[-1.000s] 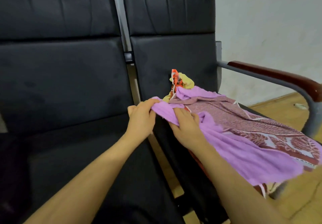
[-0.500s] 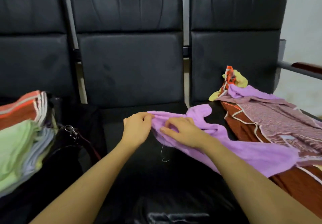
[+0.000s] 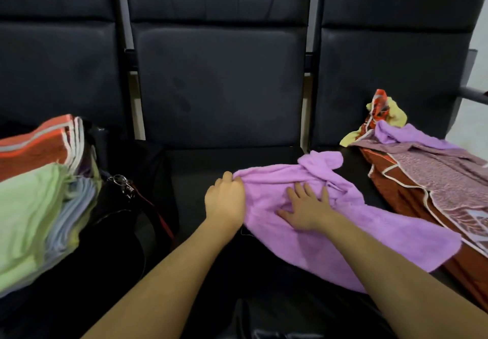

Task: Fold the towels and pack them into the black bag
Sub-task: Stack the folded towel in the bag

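Towel, purple [image 3: 330, 235], lies crumpled on middle seat [image 3: 200, 164], long axis running from L fingertips away to the right and toward the person. L hand [image 3: 225, 201] pinches its left edge, fingers curled round the cloth. R hand [image 3: 306, 206] sits nearer the towel's middle, fingers spread flat, pressing down. Black bag [image 3: 124, 222] w/ folded stack [image 3: 37, 193] is left of L hand. Next, prob. spread it flat for folding.

Head cam, looks fwd-down, close
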The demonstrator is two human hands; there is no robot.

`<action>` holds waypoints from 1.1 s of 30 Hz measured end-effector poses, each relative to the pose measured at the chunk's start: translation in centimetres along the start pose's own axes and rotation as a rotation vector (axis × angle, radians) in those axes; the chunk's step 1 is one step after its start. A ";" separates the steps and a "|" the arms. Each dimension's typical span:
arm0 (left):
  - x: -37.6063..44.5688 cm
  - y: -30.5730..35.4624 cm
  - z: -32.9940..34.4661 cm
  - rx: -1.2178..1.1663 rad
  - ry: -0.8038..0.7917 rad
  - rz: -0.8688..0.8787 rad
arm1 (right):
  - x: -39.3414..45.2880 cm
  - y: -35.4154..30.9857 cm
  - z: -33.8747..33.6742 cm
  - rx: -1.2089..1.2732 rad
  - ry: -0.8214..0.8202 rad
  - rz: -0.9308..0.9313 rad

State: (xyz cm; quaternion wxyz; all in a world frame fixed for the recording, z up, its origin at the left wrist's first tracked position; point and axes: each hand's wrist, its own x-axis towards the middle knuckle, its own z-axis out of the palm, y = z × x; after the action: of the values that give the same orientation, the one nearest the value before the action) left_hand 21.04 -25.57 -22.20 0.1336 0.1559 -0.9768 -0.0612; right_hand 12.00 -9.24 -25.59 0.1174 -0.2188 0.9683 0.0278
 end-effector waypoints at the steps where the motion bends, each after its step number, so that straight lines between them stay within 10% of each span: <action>1: 0.0 -0.2 0.1 0.009 -0.014 -0.010 | 0.4 -0.2 0.0 0.021 0.006 -0.023; 6: 0.3 -1.5 0.4 -0.042 -0.077 -0.075 | 1.3 -1.2 -0.1 0.180 0.122 -0.207; 11: 0.0 -1.3 -0.1 -0.085 -0.005 -0.035 | 1.2 -1.4 -1.3 -0.022 0.737 -0.060; 16: 0.0 -0.2 -0.6 -0.143 0.106 0.014 | 0.7 1.1 0.2 -0.077 0.581 0.372; 22: -0.6 0.5 -0.9 -0.484 0.080 0.010 | -0.5 0.1 -0.8 -0.019 0.535 0.270; 33: -0.1 1.1 -3.5 -0.853 0.203 0.039 | -3.6 -3.0 -7.4 1.113 0.825 -0.284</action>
State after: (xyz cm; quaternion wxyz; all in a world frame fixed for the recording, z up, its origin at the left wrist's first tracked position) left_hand 21.76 -24.82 -18.73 0.2823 0.0733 -0.8488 -0.4409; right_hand 14.85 -11.27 -17.56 -0.1620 -0.2434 0.7662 -0.5723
